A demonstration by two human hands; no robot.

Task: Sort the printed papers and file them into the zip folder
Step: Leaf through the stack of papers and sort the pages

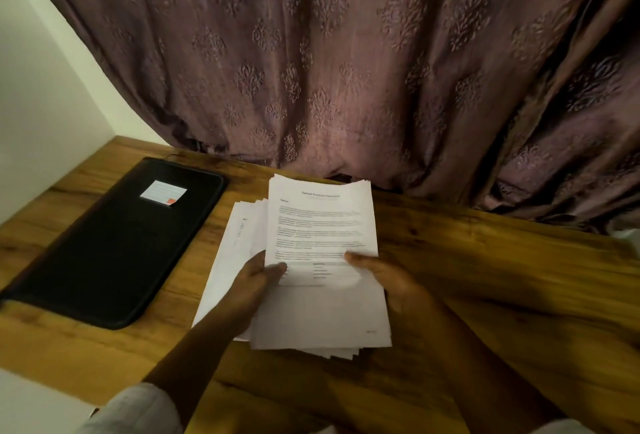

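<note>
A printed sheet (320,222) with a heading and paragraphs of text is lifted and tilted up in the middle of the view. My left hand (258,281) pinches its lower left edge, thumb on top. My right hand (377,276) pinches its lower right edge the same way. Under it a loose stack of white papers (318,323) lies fanned on the wooden table (485,278). The black zip folder (114,246) lies flat and closed to the left of the papers, with a small white label (162,193) on its cover.
A purple patterned curtain (346,70) hangs behind the table and drapes onto its back edge. A white wall (41,87) stands at the left. A pale object (34,406) sits at the lower left corner.
</note>
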